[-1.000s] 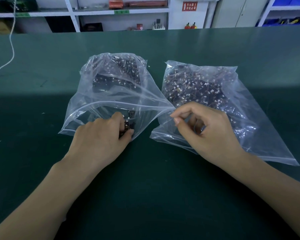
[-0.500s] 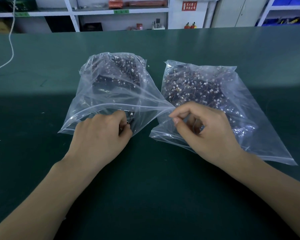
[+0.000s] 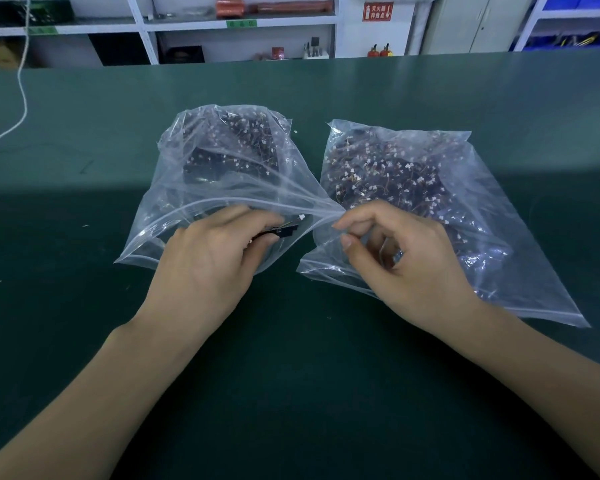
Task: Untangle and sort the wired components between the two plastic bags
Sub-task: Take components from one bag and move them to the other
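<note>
On the green bench (image 3: 84, 341) two clear plastic bags lie side by side, mouths toward the person. The left bag (image 3: 174, 188) holds a dark heap of wired components (image 3: 243, 143) pushed to its far end; the right bag (image 3: 499, 209) has its own mass of wired parts (image 3: 378, 171) spread flatter.

The left hand (image 3: 205, 265) is at the mouth of the left bag, fingers curled round a small dark component (image 3: 284, 230) with a thin wire and a white plug trailing from it. The right hand (image 3: 406, 258) pinches the corner of the left bag's opening between thumb and forefinger, pulling the film taut toward the right bag and holding the mouth open.

I judge the step to be drawing one piece clear of the tangle. It would go best slowly: keep the right hand's pinch firm so the film stays off the part, and ease the component out along its wire, not jerking, since a snagged lead could drag a whole clump with it. If it resists, a small shake should free the plug. Whether the wire is already loose I cannot tell.
</note>
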